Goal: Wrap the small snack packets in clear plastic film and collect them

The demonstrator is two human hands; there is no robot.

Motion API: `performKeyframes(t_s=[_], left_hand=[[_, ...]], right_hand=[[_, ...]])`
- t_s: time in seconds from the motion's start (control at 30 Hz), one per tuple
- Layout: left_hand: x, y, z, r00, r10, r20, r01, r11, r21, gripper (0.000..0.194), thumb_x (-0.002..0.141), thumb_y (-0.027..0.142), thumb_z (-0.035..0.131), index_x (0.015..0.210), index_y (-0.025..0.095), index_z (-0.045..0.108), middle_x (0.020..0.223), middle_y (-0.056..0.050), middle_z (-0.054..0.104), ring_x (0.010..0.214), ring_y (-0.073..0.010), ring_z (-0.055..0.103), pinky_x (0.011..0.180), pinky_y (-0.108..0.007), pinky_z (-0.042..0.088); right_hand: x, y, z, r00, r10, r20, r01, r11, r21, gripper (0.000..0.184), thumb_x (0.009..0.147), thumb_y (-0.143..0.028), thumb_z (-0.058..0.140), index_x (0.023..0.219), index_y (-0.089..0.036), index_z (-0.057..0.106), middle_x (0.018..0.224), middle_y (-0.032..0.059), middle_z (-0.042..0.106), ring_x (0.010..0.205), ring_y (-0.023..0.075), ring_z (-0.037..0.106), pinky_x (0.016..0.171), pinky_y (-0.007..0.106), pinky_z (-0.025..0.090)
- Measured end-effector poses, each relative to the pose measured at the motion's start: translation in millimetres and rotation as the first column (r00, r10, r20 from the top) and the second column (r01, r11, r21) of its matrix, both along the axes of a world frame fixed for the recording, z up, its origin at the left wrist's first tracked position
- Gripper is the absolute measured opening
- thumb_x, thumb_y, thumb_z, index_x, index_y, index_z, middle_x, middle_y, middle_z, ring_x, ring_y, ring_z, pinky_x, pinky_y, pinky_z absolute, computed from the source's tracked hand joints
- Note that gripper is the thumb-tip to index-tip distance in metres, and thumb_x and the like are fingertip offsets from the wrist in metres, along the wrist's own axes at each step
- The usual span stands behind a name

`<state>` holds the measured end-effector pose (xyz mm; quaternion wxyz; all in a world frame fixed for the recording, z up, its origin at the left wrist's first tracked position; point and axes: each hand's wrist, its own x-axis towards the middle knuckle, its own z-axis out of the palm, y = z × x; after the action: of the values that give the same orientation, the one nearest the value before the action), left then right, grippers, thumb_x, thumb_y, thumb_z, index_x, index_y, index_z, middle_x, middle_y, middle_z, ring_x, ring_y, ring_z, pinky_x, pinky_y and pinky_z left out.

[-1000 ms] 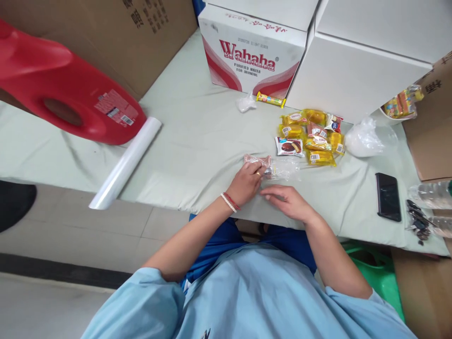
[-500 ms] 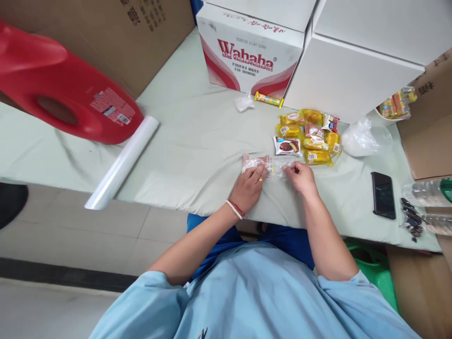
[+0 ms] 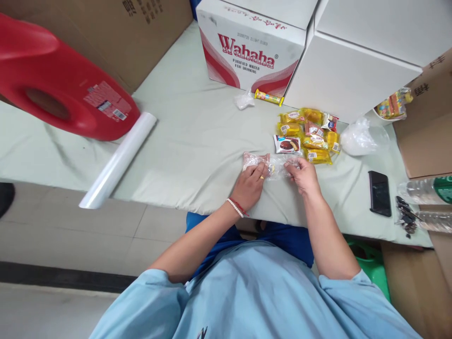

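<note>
My left hand (image 3: 248, 186) presses its fingers down on a pinkish-brown snack packet (image 3: 251, 158) that lies near the table's front edge with clear film around it. Loose clear plastic wrap (image 3: 277, 167) stretches from the packet to the right. My right hand (image 3: 304, 175) is closed in a pinch on the far end of that wrap. Just behind the hands lies a white and brown chocolate pie packet (image 3: 287, 144). Several yellow-wrapped snacks (image 3: 318, 157) are grouped beside it.
A roll of plastic film (image 3: 118, 162) juts over the table's front edge at left, by a large red jug (image 3: 70, 89). A Wahaba carton (image 3: 250, 52) stands behind. To the right are a clear plastic bag (image 3: 360, 136), a phone (image 3: 380, 193) and plastic bottles (image 3: 423, 190).
My right hand has shifted slightly right, drawing the plastic wrap outward from the packet. My left hand stays on the packet. The camera view has moved a little.
</note>
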<state>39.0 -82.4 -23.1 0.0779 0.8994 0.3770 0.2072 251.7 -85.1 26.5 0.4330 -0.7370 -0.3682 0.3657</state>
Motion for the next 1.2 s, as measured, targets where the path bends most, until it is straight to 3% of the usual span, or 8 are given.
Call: performKeyframes(t_s=[0.17, 0.3, 0.53, 0.63, 0.73, 1.0, 1.07, 1.2], left_hand=[[2, 0, 8.5, 1.0, 0.01, -0.027, -0.01, 1.0, -0.007, 0.05, 0.105, 0.014, 0.041, 0.153, 0.008, 0.053, 0.158, -0.02, 0.056, 0.127, -0.0303, 0.06, 0.107, -0.047, 0.051], [5, 1, 9.8, 1.0, -0.009, -0.025, 0.008, 0.999, -0.047, 0.035, 0.104, 0.013, 0.043, 0.126, 0.009, 0.071, 0.138, -0.02, 0.069, 0.129, -0.0332, 0.06, 0.107, -0.05, 0.053], [-35, -10, 20.8, 0.944, -0.121, 0.308, 0.158, 0.983, -0.098, 0.04, 0.098, 0.011, 0.046, 0.128, 0.016, 0.071, 0.137, -0.015, 0.072, 0.137, -0.0277, 0.062, 0.118, -0.052, 0.053], [-53, -11, 22.6, 0.865, 0.179, 0.468, -0.091, 0.975, -0.205, 0.035, 0.101, 0.017, 0.046, 0.124, 0.021, 0.073, 0.132, -0.012, 0.076, 0.128, -0.0251, 0.067, 0.115, -0.049, 0.053], [-51, 2, 22.3, 0.759, 0.477, 0.442, -0.326, 0.867, -0.377, 0.029, 0.101, 0.028, 0.052, 0.114, 0.018, 0.075, 0.125, -0.015, 0.078, 0.126, -0.0318, 0.067, 0.117, -0.055, 0.048], [-16, 10, 49.6, 0.64, 0.633, 0.435, -0.195, 0.682, -0.705, 0.024, 0.098, 0.035, 0.058, 0.107, 0.019, 0.074, 0.101, -0.01, 0.08, 0.091, -0.0254, 0.073, 0.087, -0.039, 0.056], [-14, 1, 57.3, 0.617, 0.648, 0.447, -0.194, 0.675, -0.712, 0.021, 0.095, 0.031, 0.062, 0.107, 0.019, 0.075, 0.098, -0.008, 0.08, 0.089, -0.0242, 0.073, 0.086, -0.038, 0.056], [-8, -19, 68.4, 0.645, 0.601, 0.472, -0.175, 0.718, -0.674, 0.024, 0.092, 0.027, 0.067, 0.113, 0.021, 0.075, 0.099, -0.006, 0.081, 0.091, -0.0234, 0.076, 0.092, -0.038, 0.058]], right_hand=[[-27, 10, 19.3, 0.923, 0.152, 0.352, -0.236, 0.949, 0.209, 0.024, 0.089, -0.042, 0.062, 0.093, -0.019, 0.07, 0.085, 0.0031, 0.067, 0.077, 0.0178, 0.058, 0.074, 0.029, 0.048], [-67, 28, 31.8, 0.67, 0.414, 0.615, -0.539, 0.842, 0.021, 0.018, 0.093, -0.024, 0.054, 0.095, -0.019, 0.071, 0.097, 0.0095, 0.07, 0.091, 0.0223, 0.062, 0.084, 0.031, 0.047], [-92, 50, 26.0, 0.487, 0.57, 0.662, -0.523, 0.797, -0.303, 0.024, 0.1, -0.02, 0.05, 0.112, -0.018, 0.071, 0.108, 0.0118, 0.072, 0.095, 0.0248, 0.064, 0.081, 0.031, 0.044], [-100, 44, 26.6, 0.432, 0.565, 0.703, -0.488, 0.802, -0.344, 0.027, 0.106, -0.02, 0.044, 0.119, -0.017, 0.068, 0.116, 0.0145, 0.068, 0.098, 0.0265, 0.064, 0.079, 0.031, 0.043], [-108, 35, 23.5, 0.424, 0.543, 0.725, -0.482, 0.813, -0.327, 0.03, 0.11, -0.023, 0.038, 0.12, -0.017, 0.066, 0.119, 0.0153, 0.065, 0.097, 0.0255, 0.063, 0.079, 0.031, 0.043], [-102, 0, 8.8, 0.448, 0.509, 0.735, -0.678, 0.729, -0.092, 0.048, 0.098, -0.017, 0.049, 0.145, -0.012, 0.055, 0.123, 0.0179, 0.057, 0.119, 0.032, 0.052, 0.11, 0.049, 0.045], [-104, -12, 6.7, 0.449, 0.502, 0.74, -0.675, 0.733, -0.087, 0.056, 0.097, -0.016, 0.051, 0.153, -0.012, 0.049, 0.13, 0.0197, 0.054, 0.127, 0.0343, 0.048, 0.114, 0.052, 0.044], [-108, -27, -3.2, 0.565, 0.347, 0.749, -0.507, 0.862, -0.017, 0.041, 0.103, -0.023, 0.049, 0.143, -0.016, 0.058, 0.13, 0.0206, 0.055, 0.118, 0.0348, 0.051, 0.103, 0.052, 0.049]])
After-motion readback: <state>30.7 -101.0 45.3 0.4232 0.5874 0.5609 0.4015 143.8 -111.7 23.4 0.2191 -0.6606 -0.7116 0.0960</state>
